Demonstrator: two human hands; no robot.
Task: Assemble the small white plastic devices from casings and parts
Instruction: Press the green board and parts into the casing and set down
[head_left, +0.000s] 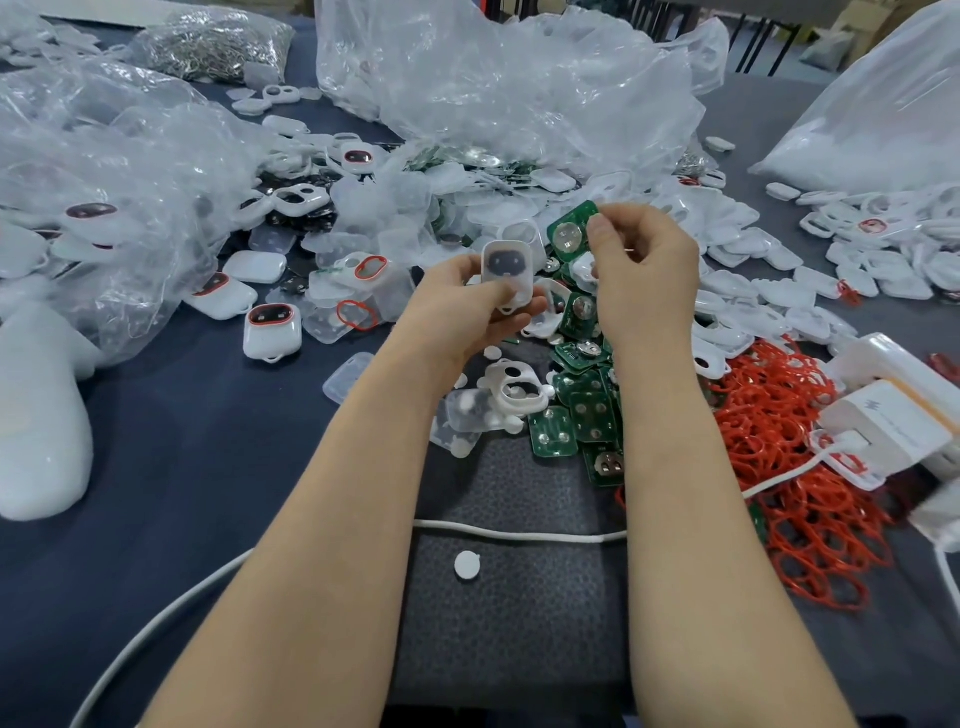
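Observation:
My left hand (462, 306) grips a small white casing (506, 273) with a translucent part seated in it, dark shapes showing through. Just to its right, my right hand (644, 270) pinches a green circuit board (569, 231) by its edge, holding it upright above the pile. The two parts are close together but apart. Below my hands lie more green circuit boards (582, 405) and loose white casings (511, 387). A heap of red rubber rings (779, 457) spreads to the right. A finished white device with a red ring (272, 330) lies at the left.
Crumpled clear plastic bags (493, 88) cover the back and left of the dark table. White casings (883, 244) pile at the right. A white cable (519, 535) crosses the grey mat (519, 623) near me. White boxes (898, 415) sit at the right edge.

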